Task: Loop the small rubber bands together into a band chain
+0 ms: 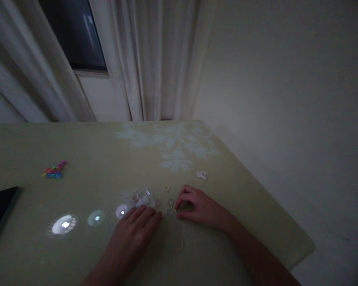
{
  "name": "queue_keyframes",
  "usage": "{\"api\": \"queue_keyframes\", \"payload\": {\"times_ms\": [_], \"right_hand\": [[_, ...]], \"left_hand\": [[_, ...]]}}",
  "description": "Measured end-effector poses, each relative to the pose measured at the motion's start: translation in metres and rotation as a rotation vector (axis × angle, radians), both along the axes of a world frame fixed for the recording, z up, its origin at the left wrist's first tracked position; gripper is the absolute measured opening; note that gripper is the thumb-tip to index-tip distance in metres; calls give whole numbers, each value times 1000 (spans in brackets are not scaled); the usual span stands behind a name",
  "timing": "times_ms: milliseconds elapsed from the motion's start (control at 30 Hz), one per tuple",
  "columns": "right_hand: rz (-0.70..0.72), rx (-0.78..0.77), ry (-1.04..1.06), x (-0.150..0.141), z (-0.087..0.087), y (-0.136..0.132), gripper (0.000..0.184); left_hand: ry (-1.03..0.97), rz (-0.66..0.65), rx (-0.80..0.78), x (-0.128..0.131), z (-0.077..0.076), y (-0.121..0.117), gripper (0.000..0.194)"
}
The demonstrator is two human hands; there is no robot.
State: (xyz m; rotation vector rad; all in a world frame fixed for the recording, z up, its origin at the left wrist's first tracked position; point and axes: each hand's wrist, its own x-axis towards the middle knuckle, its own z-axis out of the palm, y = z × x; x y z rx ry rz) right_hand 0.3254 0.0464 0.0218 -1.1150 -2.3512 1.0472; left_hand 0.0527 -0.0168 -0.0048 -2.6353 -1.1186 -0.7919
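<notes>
- Yellow ring [173,207] lies at right hand's [200,205] nearly meeting fingers
- Clear box [144,194]: farther from counter's [247,206] right edge, by left hand's [135,232] bent fingers
- Both holds look unclear

The clear plastic box [148,194] shows a brownish ring [134,198] at its nine o'clock side, and from it lie a yellowish ring [166,188] at two, a pinkish ring [158,202] and loosely clustered rings [172,207] past three, a pale ring [179,245] at five.
</notes>
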Motion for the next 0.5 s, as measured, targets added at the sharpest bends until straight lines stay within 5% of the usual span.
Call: {"api": "queue_keyframes", "payload": {"times_ms": [167, 333, 500], "right_hand": [[0, 97, -90, -7, -8, -6, 12], [37, 237, -133, -11, -14, -9, 12], [-4, 212, -80, -6, -15, -5, 14]], "left_hand": [[-61, 97, 32, -10, -1, 1, 31], [-99, 23, 34, 3, 1, -4, 40], [-135, -35, -29, 10, 0, -5, 40]]}}
